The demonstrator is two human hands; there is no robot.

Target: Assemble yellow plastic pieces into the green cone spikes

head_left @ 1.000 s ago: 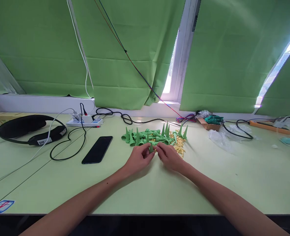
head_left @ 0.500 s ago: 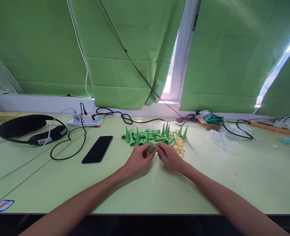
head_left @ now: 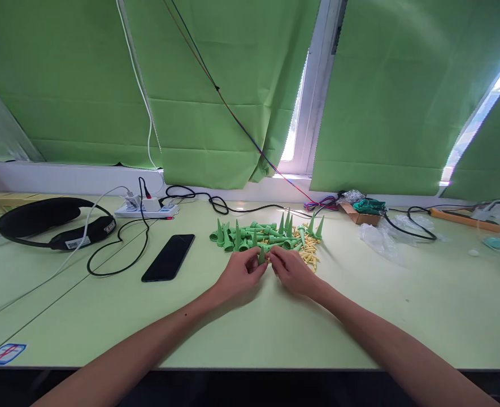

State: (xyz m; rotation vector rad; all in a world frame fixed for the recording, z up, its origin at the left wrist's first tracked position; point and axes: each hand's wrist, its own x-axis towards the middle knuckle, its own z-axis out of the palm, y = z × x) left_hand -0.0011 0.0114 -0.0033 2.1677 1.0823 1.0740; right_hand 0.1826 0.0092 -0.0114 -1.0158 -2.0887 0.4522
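My left hand (head_left: 242, 272) pinches a green plastic cone (head_left: 261, 256), its tip pointing up, at the near edge of a pile. Close against it, my right hand (head_left: 291, 270) has its fingertips closed on a small pale-yellow piece (head_left: 269, 260), mostly hidden by the fingers. Behind both hands lies a heap of green cones (head_left: 250, 233), some standing upright and others on their sides. Small yellow pegs (head_left: 310, 257) are scattered at the heap's right side, partly behind my right hand.
A black phone (head_left: 168, 258) lies left of my hands. Farther left are a black headband-like device (head_left: 55, 223) and a white power strip (head_left: 148, 211) with cables. A small cardboard box (head_left: 362, 217) and clear plastic bags (head_left: 379, 240) sit at the back right.
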